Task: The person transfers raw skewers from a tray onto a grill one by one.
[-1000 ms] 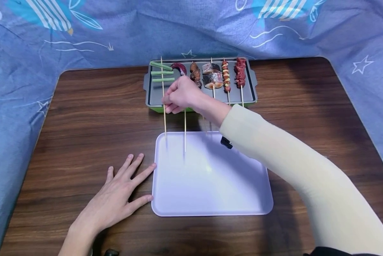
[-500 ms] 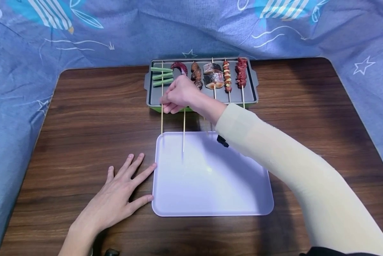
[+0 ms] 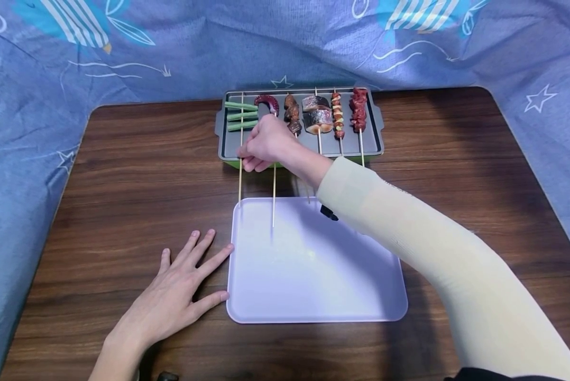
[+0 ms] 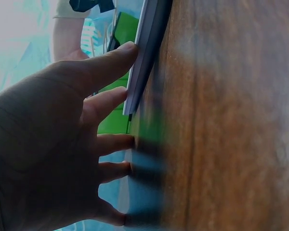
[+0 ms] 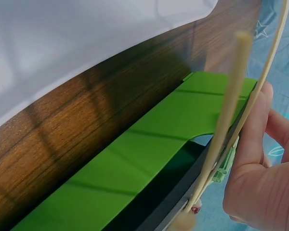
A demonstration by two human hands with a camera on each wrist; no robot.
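Note:
My right hand (image 3: 268, 143) pinches the wooden stick of a green vegetable skewer (image 3: 241, 115), whose several green pieces lie across the left end of the grill pan (image 3: 230, 144). In the right wrist view, the thumb and fingers (image 5: 255, 130) sit along that stick (image 5: 267, 72) at the pan's edge. Just under the hand lies a purple tentacle skewer (image 3: 267, 100), partly covered by it. My left hand (image 3: 173, 288) rests on the table with fingers spread, thumb and index fingertips touching the left rim of a pale lilac tray (image 3: 313, 280).
To the right in the pan lie a brown meat skewer (image 3: 292, 110), a fish skewer (image 3: 318, 116), a red-and-yellow skewer (image 3: 337, 114) and a red meat skewer (image 3: 358, 108). Their sticks overhang the pan's front. The pan sits on a green base (image 5: 135, 149) behind the tray.
The green vegetable skewer's lower end has shifted slightly left and its upper tip has come down; its green pieces now lie more evenly. My left hand has stayed at the tray.

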